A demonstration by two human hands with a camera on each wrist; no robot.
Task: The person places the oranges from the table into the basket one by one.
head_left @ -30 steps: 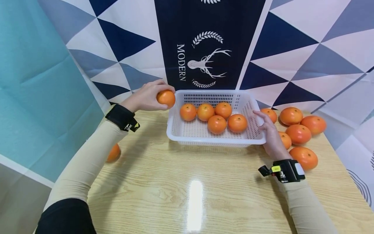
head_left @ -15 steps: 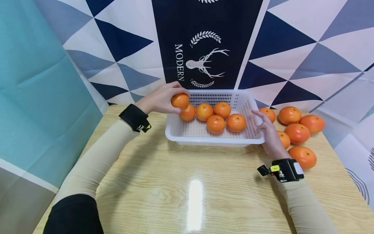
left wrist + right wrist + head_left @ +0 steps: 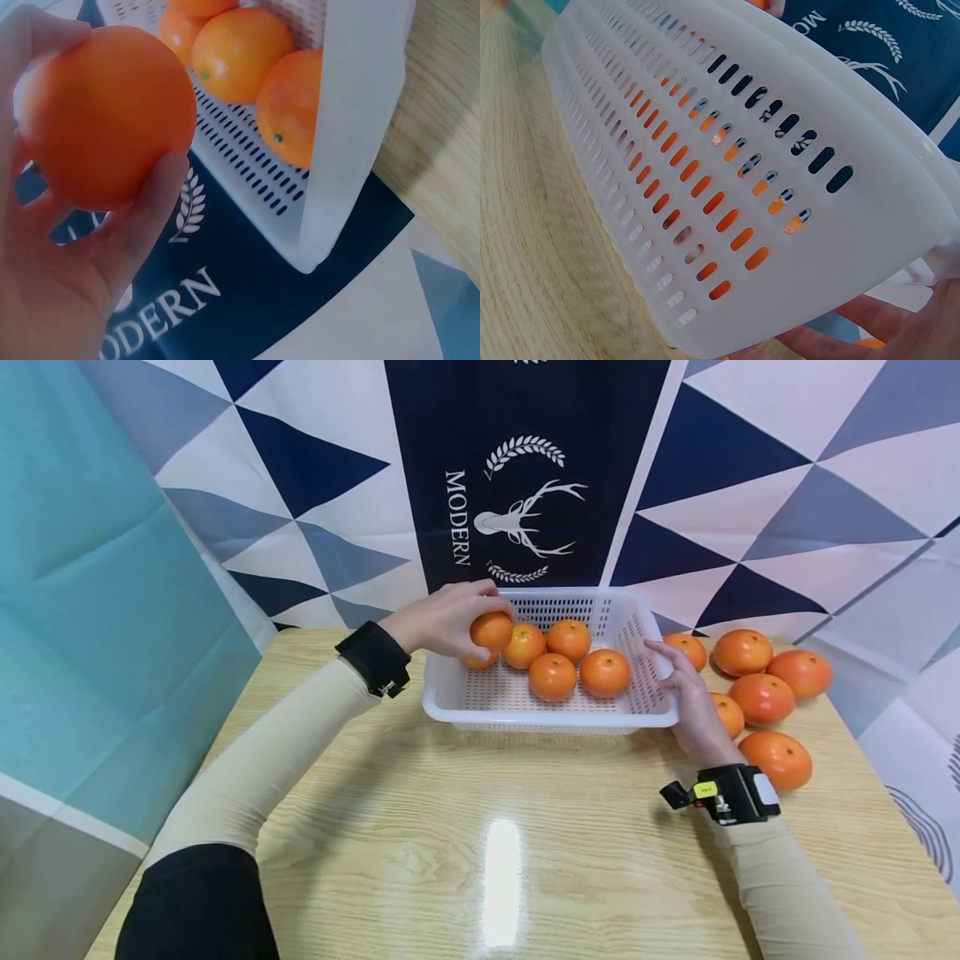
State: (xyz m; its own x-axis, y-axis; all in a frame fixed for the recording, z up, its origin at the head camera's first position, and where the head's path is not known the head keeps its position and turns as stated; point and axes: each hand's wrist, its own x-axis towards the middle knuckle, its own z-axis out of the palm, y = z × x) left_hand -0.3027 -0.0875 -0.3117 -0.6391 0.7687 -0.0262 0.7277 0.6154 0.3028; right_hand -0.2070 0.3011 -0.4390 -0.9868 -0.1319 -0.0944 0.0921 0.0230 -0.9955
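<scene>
My left hand [image 3: 457, 620] grips an orange [image 3: 491, 631] just inside the rear left corner of a white slotted basket [image 3: 551, 720], right above the fruit lying there. In the left wrist view the held orange [image 3: 105, 116] fills the palm, with the basket wall [image 3: 352, 112] and several oranges [image 3: 240, 52] beyond it. Several oranges [image 3: 552, 677] lie in the basket, one partly hidden under my hand. My right hand [image 3: 686, 685] rests with extended fingers on the basket's right rim. The right wrist view shows the basket's outer wall [image 3: 727, 150] and fingers [image 3: 885, 330] beneath its rim.
Several loose oranges [image 3: 761, 698] lie on the wooden table [image 3: 487, 843] to the right of the basket, close behind my right hand. A patterned cloth backdrop [image 3: 525, 485] stands right behind the basket, and a teal panel [image 3: 90, 610] is at the left.
My left hand has carried the orange rightward, over the basket's left rim and down toward the fruit inside. The right hand has stayed on the right rim.
</scene>
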